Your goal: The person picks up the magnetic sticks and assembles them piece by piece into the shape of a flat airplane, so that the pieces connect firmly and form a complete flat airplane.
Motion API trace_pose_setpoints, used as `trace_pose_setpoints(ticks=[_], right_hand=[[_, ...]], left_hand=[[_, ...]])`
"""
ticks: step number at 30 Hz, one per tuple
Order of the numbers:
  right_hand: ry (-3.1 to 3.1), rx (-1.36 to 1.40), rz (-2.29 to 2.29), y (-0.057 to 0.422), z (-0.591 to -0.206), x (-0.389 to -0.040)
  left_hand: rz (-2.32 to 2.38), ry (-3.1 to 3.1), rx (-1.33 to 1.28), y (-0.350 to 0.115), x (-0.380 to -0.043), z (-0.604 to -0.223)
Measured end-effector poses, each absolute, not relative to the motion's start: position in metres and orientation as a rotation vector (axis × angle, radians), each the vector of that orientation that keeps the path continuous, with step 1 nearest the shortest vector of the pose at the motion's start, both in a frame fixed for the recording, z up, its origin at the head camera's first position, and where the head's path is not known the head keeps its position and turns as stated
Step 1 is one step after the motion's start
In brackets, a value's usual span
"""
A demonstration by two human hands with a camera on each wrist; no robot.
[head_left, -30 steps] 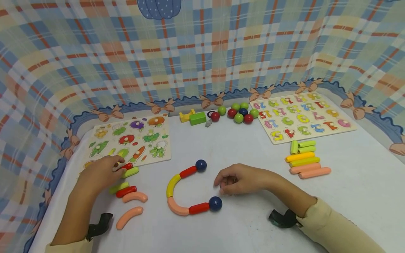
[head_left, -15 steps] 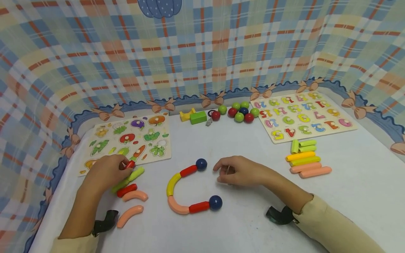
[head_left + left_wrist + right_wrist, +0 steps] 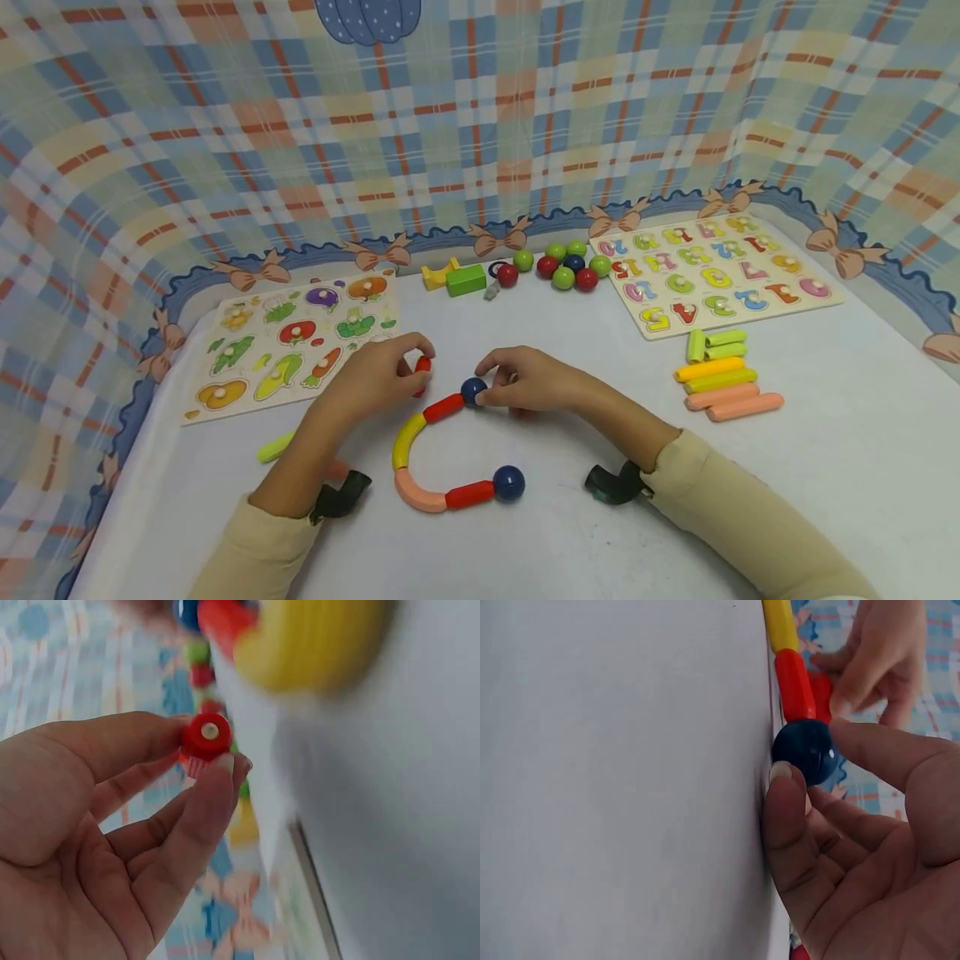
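A short red stick [image 3: 423,377] is pinched between the thumb and fingers of my left hand [image 3: 375,377]; its round end with a pale centre [image 3: 210,731] faces the left wrist camera. My right hand [image 3: 531,380] holds the upper dark blue ball [image 3: 806,751] between thumb and forefinger. That ball ends a C-shaped chain: a red stick [image 3: 444,408], a yellow curved piece [image 3: 408,442], a pink curved piece [image 3: 420,493], a red stick [image 3: 470,495] and a second blue ball [image 3: 509,483]. The chain lies on the white table, left of my right hand.
A vegetable puzzle board [image 3: 247,333] lies back left, a number puzzle board [image 3: 712,275] back right. Between them are a green block [image 3: 467,280], a yellow piece [image 3: 440,273] and several red, green and blue balls [image 3: 563,277]. Several coloured sticks [image 3: 716,380] lie at right. A green stick [image 3: 276,447] is partly behind my left forearm.
My left hand has picked up the red stick and carried it right, off the puzzle board's edge to beside the chain. My right hand has moved left and up onto the upper blue ball.
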State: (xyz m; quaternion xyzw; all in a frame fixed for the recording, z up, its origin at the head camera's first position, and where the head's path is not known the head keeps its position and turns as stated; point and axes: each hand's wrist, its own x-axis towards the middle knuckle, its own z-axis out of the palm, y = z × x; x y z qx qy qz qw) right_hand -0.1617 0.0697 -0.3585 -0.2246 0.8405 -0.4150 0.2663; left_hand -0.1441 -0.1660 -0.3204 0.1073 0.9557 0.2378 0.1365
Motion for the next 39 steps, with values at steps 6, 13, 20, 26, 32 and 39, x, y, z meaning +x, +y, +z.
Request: trace_pose_setpoints(ticks=[6,13,20,26,32,39], right_hand=[[2.281,-0.563,-1.112,0.063,-0.361,-0.162],[2.277,-0.467,-1.122,0.061,-0.360,-0.161],[2.265,-0.460,-1.142,0.061,-0.357,-0.160],[2.268,-0.470,-1.138,0.062,-0.359,-0.161],[2.265,-0.476,-1.142,0.062,-0.360,-0.162],[2.261,-0.470,-1.145,0.061,-0.359,-0.161]], left_hand=[[0.800,2.693,0.389,-0.135,-0.155,-0.326],[0.808,2.695,0.333,-0.128,-0.157,-0.325],[0.714,2.686,0.354,-0.126,-0.158,-0.326],[0.632,2.682,0.497,-0.123,-0.151,-0.325],[0.566,2.691,0.573,-0.120,-0.145,-0.324],[0.575,2.691,0.432,-0.139,-0.138,-0.315]])
